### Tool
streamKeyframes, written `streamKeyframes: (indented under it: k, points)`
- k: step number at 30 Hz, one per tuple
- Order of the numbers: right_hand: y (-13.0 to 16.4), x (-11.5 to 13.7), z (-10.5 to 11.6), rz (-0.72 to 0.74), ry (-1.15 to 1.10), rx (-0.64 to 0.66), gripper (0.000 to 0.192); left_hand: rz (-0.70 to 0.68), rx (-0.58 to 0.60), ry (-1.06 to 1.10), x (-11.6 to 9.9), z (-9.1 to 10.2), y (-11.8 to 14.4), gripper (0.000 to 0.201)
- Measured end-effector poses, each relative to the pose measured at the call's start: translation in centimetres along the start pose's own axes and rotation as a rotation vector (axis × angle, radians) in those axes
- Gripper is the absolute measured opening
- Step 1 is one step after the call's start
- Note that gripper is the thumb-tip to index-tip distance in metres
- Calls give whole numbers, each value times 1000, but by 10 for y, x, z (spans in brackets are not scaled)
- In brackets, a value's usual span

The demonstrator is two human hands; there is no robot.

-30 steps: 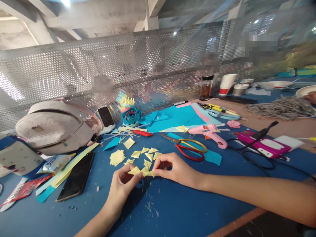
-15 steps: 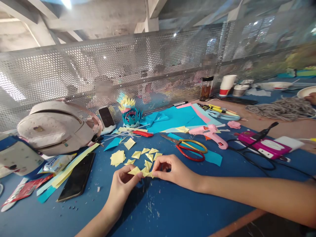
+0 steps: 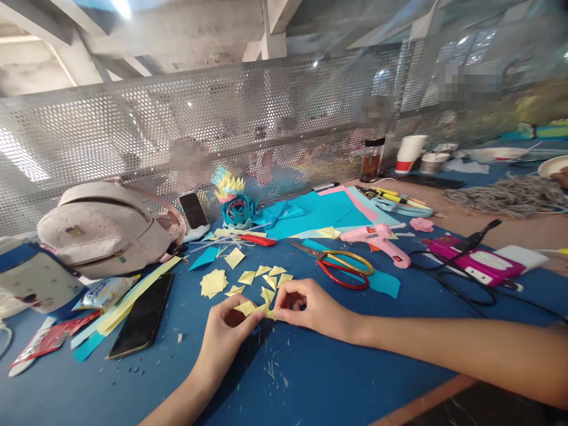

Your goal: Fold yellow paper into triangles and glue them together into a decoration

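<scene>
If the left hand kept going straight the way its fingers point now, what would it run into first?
The left hand points up and right, so it would probably first meet the loose folded yellow pieces beyond the yellow piece it pinches; depth is uncertain.

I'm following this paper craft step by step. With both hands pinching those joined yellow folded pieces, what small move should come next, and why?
Probably press the joint tight, then reach for another loose yellow folded paper triangle. The left hand and right hand both pinch the small chain of yellow folded paper pieces just above the blue table, and several similar triangles lie loose just beyond the fingers.
</scene>
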State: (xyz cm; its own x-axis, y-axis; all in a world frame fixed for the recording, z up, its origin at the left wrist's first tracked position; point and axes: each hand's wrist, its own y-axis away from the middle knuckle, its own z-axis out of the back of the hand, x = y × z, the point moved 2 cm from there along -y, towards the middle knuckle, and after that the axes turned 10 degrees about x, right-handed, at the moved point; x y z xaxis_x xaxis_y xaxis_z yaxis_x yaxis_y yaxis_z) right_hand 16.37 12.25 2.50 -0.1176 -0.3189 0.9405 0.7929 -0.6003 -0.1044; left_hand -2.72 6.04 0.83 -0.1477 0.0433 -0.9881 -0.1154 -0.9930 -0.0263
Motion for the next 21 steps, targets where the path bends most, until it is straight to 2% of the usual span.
streamKeyframes:
  k: [7,16,21]
  points:
    - [0,-1,-3,3,-10,17,21,48,-53,1,-6,-3,4,50]
    - [-1,2,-5,-25,-17,39,22,58,-66,3,-7,-3,5,52]
    - [-2,1,-6,-34,-45,44,32,34,-81,-8,-9,-3,5,52]
